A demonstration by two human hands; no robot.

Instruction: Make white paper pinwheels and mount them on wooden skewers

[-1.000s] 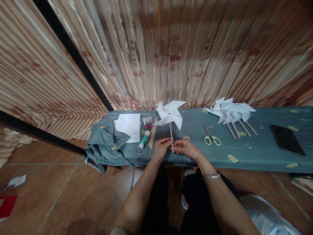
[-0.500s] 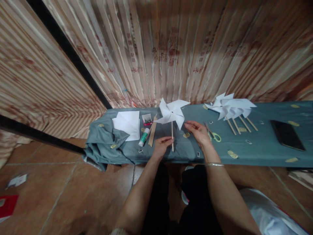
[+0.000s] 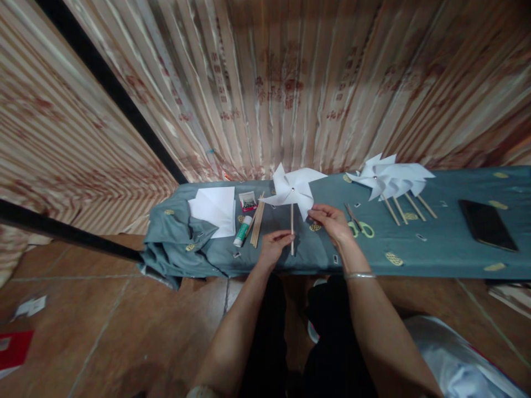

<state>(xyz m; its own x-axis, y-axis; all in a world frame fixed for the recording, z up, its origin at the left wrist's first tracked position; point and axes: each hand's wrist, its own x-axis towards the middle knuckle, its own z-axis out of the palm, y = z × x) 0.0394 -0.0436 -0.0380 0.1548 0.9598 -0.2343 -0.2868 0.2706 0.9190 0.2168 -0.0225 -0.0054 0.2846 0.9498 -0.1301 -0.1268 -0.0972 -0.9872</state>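
Note:
A white paper pinwheel (image 3: 292,187) with a pin at its centre stands on a thin wooden stick (image 3: 292,221). My left hand (image 3: 274,246) is closed, pinching that stick near its lower end. At the tip of the lower right blade is my right hand (image 3: 331,221), its thumb and fingers drawn together on the paper edge. Green-handled scissors (image 3: 360,228) lie just right of my right hand. Left of the pinwheel are loose wooden sticks (image 3: 258,224), a glue stick (image 3: 242,231) and a small open box of pins (image 3: 248,202).
White paper sheets (image 3: 215,213) lie at the left of the cloth-covered table (image 3: 307,265). Several finished pinwheels (image 3: 394,179) overlap at the right, with a black phone or tablet (image 3: 486,225) beyond them. A pleated curtain (image 3: 282,83) hangs behind, and a dark pole (image 3: 112,88) slants at left.
My right hand has moved slightly left, from beside the pinwheel onto a blade tip. The pinwheel's blades have turned a little; my left hand still grips the stick.

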